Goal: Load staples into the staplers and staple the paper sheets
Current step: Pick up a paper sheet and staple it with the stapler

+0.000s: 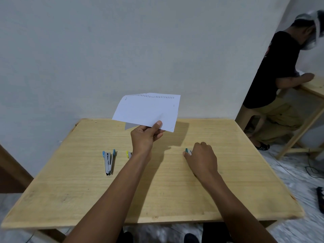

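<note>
Two grips clamp: left grip (143,139) pinches paper sheets (149,109) at their near edge, right grip (201,158) curls round teal stapler (186,150).

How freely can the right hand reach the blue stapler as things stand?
Probably not freely. The left forearm, whose left hand holds the paper sheets, crosses between the right hand and the blue stapler, and the right hand grips the teal stapler.

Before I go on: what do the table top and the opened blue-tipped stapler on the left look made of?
Table top: pale wood, perhaps a veneered board; long grain lines show, matte finish. Blue-tipped stapler: grey metal body with dull sheen; light blue ends look like plastic.
</note>
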